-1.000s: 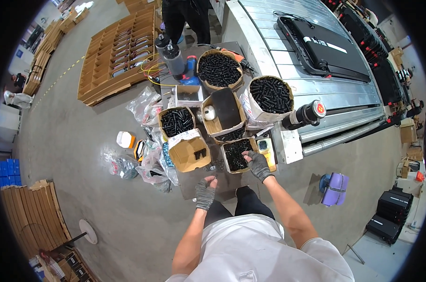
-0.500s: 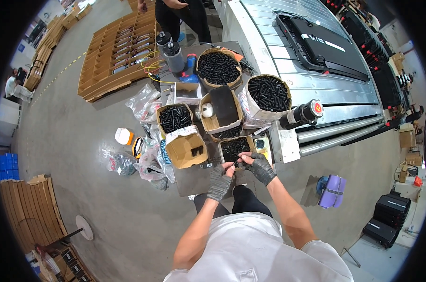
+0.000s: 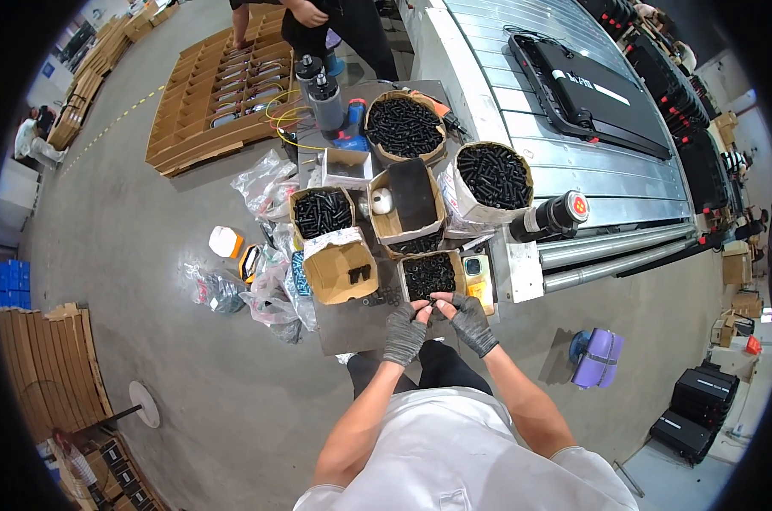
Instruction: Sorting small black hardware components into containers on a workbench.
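My left hand point(image 3: 405, 330) and my right hand point(image 3: 469, 322), both in grey gloves with bare fingertips, meet at the near edge of a small open box point(image 3: 456, 266) of black ring-like parts point(image 3: 428, 277). Thumbs and fingers are pinched together around something small and dark, too tiny to name. Left of the hands, a cardboard box point(image 3: 330, 277) holds a few black pieces point(image 3: 359, 274). Some small dark parts point(image 3: 382, 297) lie on the table by my left fingers. A phone point(image 3: 475, 271) rests on a yellow item just right of the ring box.
Boxes of black screw-like parts point(image 3: 405, 126) crowd the table's far side near grey cylinders point(image 3: 325, 104). A roller conveyor point(image 3: 607, 192) carrying a black flat unit point(image 3: 594, 94) runs along the right. Plastic bags point(image 3: 271, 294) lie at left. Another person point(image 3: 343, 38) stands beside a partitioned cardboard tray point(image 3: 177, 128).
My right hand has come down slightly, away from the ring box, and the fingertips of both hands are closer together. The other person's arm now reaches into the partitioned tray.
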A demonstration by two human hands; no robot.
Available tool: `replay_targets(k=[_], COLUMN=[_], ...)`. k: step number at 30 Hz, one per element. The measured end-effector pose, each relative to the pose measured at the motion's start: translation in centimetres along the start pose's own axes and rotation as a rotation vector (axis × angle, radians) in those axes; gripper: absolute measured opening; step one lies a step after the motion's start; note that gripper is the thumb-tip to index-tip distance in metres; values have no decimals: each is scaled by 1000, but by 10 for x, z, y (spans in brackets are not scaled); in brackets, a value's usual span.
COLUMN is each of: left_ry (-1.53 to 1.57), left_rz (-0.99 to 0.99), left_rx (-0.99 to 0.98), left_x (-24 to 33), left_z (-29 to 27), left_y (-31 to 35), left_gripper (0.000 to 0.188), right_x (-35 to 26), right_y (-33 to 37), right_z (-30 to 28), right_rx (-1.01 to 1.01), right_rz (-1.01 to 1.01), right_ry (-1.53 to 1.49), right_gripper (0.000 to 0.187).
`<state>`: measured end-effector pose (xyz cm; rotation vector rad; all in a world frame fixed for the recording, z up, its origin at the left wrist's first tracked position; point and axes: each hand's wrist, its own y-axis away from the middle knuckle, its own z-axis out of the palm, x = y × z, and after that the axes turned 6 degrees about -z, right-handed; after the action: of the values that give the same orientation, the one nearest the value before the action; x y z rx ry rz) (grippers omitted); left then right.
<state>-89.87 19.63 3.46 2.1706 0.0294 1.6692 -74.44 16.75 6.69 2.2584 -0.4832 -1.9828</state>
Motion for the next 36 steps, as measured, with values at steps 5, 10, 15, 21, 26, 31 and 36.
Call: replay_targets(k=[5,10,15,21,26,31,36], left_ry=[332,265,427,456,405,371,266], left_rz=[-69,-27,-149,-186,-182,-188,-168], left_rx=[-62,-75,-159,-113,-85,-81,-42], left_x=[-28,-34,-39,-52,-51,-41,-36], left_z=[2,-9,-24,-37,-48,-50,-49], left_y=[5,4,14,34,45,43,32], left_gripper=[26,28,27,25,26,28,28], right_x=[7,41,50,40,59,70,30], right_y=[-6,-37,-68,-85,-97,-89,-57], right_z=[-1,-9,5,31,45,29,20], right_rx=[-57,10,-28,-105,-113,-20,4], right_rz=[44,52,-262,-224,-214,-267,117], right_ry=[-26,41,781,969,1013,797,32], right_gripper=[25,22,20,29,20,16,22])
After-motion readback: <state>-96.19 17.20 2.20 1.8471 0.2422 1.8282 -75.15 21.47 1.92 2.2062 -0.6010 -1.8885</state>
